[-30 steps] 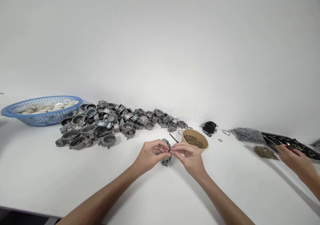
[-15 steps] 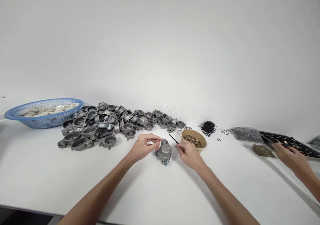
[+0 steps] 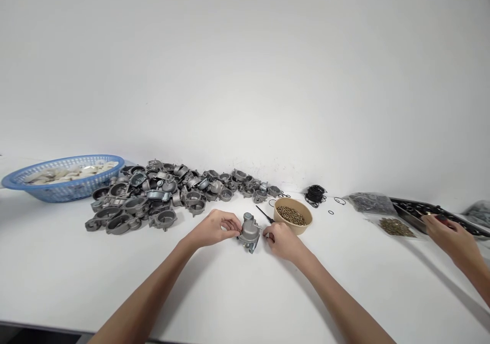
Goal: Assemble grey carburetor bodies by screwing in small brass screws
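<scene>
A grey metal carburetor (image 3: pixel 250 230) stands on the white table between my two hands. My left hand (image 3: pixel 214 228) is at its left side, thumb and forefinger pinched together at the lower body; whatever is in the pinch is too small to make out. My right hand (image 3: pixel 284 240) is closed just right of the carburetor, fingers curled. From it a thin black screwdriver (image 3: pixel 263 213) points up and to the left, its handle hidden by the hand. Right behind that hand sits a tan bowl (image 3: pixel 308 221) of small brass-coloured screws (image 3: pixel 291 215).
Grey metal bowl castings (image 3: pixel 164 219) lie heaped at the back left, beside a blue basket (image 3: pixel 65 193) of pale parts. Black rubber rings (image 3: pixel 316 194) lie behind the bowl. Bags of small parts (image 3: pixel 396 227) and another person's hand (image 3: pixel 451 237) with a red-handled tool are at right.
My left hand has come down from the carburetor's top to its lower left side. My right hand has lowered slightly, with its fingers more curled. The other person's hand has shifted a little right.
</scene>
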A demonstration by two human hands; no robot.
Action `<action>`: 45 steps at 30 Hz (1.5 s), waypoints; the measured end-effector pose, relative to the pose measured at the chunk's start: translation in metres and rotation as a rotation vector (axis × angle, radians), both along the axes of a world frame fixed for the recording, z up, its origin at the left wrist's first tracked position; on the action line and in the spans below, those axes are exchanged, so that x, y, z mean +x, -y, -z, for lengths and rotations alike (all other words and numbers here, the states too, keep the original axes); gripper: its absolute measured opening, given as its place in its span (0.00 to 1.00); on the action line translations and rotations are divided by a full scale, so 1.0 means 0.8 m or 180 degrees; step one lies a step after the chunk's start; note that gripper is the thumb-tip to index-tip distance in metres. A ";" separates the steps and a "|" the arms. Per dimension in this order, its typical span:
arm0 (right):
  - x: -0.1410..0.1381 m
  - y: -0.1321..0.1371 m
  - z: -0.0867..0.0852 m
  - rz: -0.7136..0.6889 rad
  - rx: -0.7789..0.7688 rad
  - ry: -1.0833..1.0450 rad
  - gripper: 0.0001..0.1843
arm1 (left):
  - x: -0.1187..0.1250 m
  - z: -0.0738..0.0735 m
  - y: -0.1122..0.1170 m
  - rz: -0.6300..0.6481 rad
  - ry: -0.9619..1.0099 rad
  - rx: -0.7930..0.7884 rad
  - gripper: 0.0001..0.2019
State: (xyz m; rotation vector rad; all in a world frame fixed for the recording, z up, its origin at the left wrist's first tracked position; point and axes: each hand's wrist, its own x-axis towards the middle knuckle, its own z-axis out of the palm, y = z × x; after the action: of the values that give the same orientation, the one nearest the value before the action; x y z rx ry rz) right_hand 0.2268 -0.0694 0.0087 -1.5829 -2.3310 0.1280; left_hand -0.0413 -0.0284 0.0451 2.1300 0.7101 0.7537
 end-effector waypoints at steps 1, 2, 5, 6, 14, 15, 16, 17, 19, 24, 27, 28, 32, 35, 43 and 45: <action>0.000 0.000 0.000 0.0006 -0.0013 0.0000 0.20 | 0.000 0.000 0.000 0.0002 -0.0012 0.0028 0.10; 0.000 0.000 0.000 0.0018 -0.0029 -0.0005 0.20 | -0.001 -0.001 0.000 0.0002 -0.0028 0.0045 0.10; 0.000 -0.001 -0.001 0.0077 -0.0077 -0.0083 0.18 | -0.001 -0.002 0.001 0.0003 -0.0092 0.0066 0.09; 0.000 -0.001 -0.002 0.0108 -0.0077 -0.0127 0.17 | -0.002 -0.003 0.001 -0.0008 -0.0109 0.0092 0.08; 0.003 -0.005 -0.010 0.0265 0.0116 -0.1251 0.10 | -0.003 -0.008 0.001 0.0079 -0.0190 0.0518 0.10; 0.002 -0.006 -0.010 0.0263 0.0137 -0.1487 0.08 | -0.003 -0.008 0.000 0.0094 -0.0201 0.0552 0.10; 0.002 -0.007 -0.010 0.0261 0.0151 -0.1716 0.07 | -0.003 -0.009 0.001 0.0104 -0.0213 0.0587 0.10; 0.001 -0.008 -0.009 0.0257 0.0154 -0.1940 0.06 | -0.003 -0.009 0.001 0.0111 -0.0226 0.0620 0.10; -0.001 -0.009 -0.006 0.0207 0.0131 -0.2386 0.08 | -0.003 -0.010 0.002 0.0117 -0.0245 0.0679 0.10; -0.009 -0.007 -0.003 -0.0017 -0.0084 -0.3274 0.15 | -0.001 -0.012 0.007 0.0096 -0.0264 0.0762 0.09; -0.014 -0.003 -0.005 -0.0110 -0.0159 -0.3389 0.14 | 0.000 -0.012 0.010 0.0047 -0.0210 0.0688 0.08; -0.016 -0.002 -0.006 -0.0135 -0.0157 -0.3396 0.14 | 0.000 -0.013 0.010 0.0044 -0.0206 0.0668 0.07; -0.018 -0.003 -0.005 -0.0146 -0.0190 -0.3402 0.15 | 0.000 -0.015 0.012 0.0031 -0.0282 0.0693 0.07; -0.018 -0.006 0.000 -0.0125 -0.0314 -0.3465 0.15 | 0.001 -0.014 0.012 0.0000 -0.0313 0.0700 0.07; -0.011 -0.010 0.007 -0.0177 -0.0360 -0.3384 0.13 | 0.000 -0.011 0.010 0.0033 -0.0343 0.0730 0.07; -0.007 -0.009 0.004 -0.0225 -0.0319 -0.3257 0.11 | -0.001 -0.012 0.011 0.0041 -0.0360 0.0746 0.05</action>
State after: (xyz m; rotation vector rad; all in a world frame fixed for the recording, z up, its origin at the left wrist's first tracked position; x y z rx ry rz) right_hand 0.2213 -0.0624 0.0054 -1.0600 -1.5608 0.8535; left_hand -0.0423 -0.0371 0.0547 2.4030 0.6947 0.7445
